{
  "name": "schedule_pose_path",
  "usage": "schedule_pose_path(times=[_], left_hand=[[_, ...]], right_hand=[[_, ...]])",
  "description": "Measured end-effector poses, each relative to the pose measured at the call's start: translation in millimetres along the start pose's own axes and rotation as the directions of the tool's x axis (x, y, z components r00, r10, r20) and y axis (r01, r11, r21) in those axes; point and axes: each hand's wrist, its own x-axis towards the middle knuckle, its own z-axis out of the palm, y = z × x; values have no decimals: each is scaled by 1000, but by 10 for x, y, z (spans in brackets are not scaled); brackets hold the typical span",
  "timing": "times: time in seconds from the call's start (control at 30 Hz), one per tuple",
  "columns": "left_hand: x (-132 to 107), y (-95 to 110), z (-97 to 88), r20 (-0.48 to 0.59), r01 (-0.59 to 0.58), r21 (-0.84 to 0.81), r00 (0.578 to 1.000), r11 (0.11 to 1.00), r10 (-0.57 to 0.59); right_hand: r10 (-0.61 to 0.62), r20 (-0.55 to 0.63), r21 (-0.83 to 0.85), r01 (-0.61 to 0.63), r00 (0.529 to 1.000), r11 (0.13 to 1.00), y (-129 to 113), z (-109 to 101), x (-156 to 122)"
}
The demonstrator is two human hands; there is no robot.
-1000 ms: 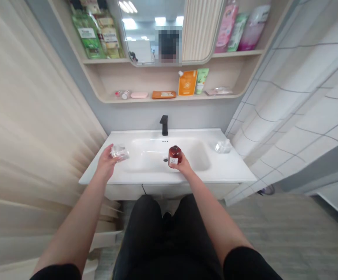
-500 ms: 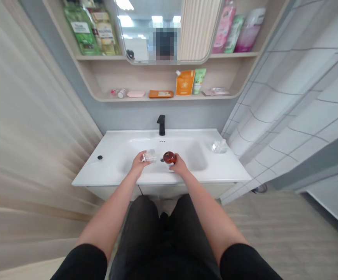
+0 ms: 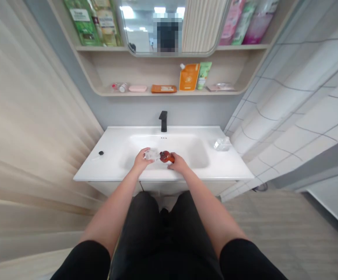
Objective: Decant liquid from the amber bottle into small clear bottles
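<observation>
One amber bottle point(image 3: 166, 156) in right hand point(image 3: 178, 163)

The white washstand top point(image 3: 110, 165) before me carries a black tap point(image 3: 163, 120) at the middle of its back edge, a small black cap point(image 3: 100, 153) near its left edge and a clear container point(image 3: 222, 144) by its back right corner. On the shelf point(image 3: 145, 93) above lie two little bottles point(image 3: 120, 86), a pink box point(image 3: 137, 88) and a flat orange packet point(image 3: 163, 88); an orange pouch point(image 3: 188, 77) and a green tube point(image 3: 203, 75) stand side by side, with a clear tray point(image 3: 220, 87) towards the right end.
</observation>
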Motion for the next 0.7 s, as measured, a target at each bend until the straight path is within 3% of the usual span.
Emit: schedule_pose_path(times=[0.13, 0.43, 0.7], left_hand=[[8, -28, -11, 13, -37, 9, 999, 999, 37], [43, -77, -17, -24, -166, 166, 985, 972, 172], [23, -75, -10, -60, -212, 309, 968, 927, 242]], right_hand=[[-6, -20, -3, 6, 1000, 1000, 4, 5, -1], [-18, -28, -48, 17, 999, 999, -3, 0, -11], [-67, -20, -72, 66, 998, 995, 16, 12, -11]])
